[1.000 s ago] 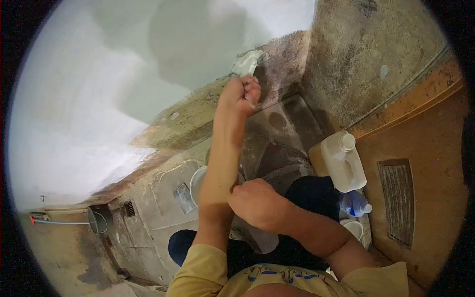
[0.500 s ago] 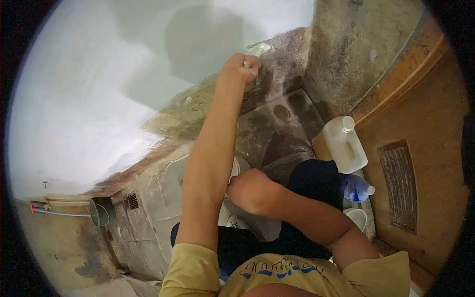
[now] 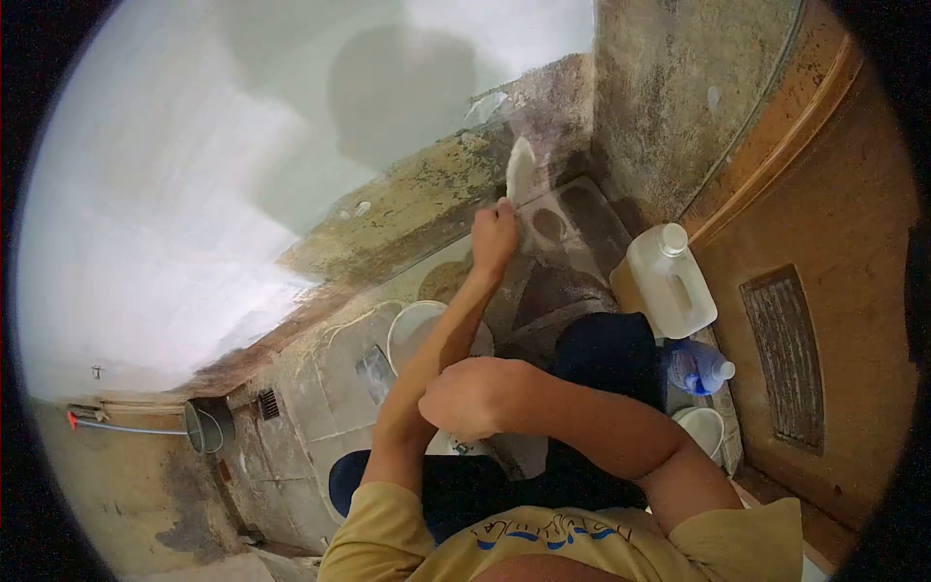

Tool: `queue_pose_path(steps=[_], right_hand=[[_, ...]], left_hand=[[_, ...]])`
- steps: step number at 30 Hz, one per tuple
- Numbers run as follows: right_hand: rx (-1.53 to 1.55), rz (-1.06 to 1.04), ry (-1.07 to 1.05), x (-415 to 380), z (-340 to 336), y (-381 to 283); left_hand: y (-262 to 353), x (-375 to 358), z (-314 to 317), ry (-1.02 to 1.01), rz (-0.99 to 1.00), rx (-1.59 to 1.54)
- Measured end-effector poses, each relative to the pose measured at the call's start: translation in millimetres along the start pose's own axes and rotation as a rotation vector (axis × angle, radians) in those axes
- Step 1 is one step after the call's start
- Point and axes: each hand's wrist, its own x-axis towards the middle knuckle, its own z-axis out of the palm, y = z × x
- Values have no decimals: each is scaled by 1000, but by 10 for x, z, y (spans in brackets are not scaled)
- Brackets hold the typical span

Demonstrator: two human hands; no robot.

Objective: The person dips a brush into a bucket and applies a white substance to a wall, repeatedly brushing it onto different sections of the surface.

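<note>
The brush-like tool (image 3: 522, 167), whose pale white head points up toward the wall's lower edge, is gripped by its handle in my left hand (image 3: 495, 233). That head is close to the stained base of the wall, and contact cannot be made out. My right hand (image 3: 465, 398) is curled closed beside my left forearm, its fingers mostly hidden. Behind the left forearm stands a white bucket (image 3: 412, 335), partly covered. A wet white patch (image 3: 487, 108) marks the mottled wall above the tool.
A translucent jug (image 3: 667, 281), a blue-tinted bottle (image 3: 696, 369) and a white tub (image 3: 703, 429) stand at the right beside a brown door (image 3: 853, 291) with a vent. Far left, a grey bucket (image 3: 208, 427) stands near a blue-handled tool (image 3: 136, 427).
My left hand has drawn down and back from the wall patch with the tool, now lower near the floor. My right hand has shifted slightly left and down, uncovering more of the white bucket.
</note>
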Motion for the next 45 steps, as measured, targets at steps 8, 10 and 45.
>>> queue_pose_path(steps=[8, 10, 45], right_hand=[[104, -156, 571, -76, 112, 172], [55, -6, 437, -75, -6, 172], [-176, -24, 657, -84, -105, 368]], left_hand=[[458, 27, 417, 226, 469, 49], [457, 133, 573, 296, 523, 76], [896, 86, 665, -74, -304, -946]])
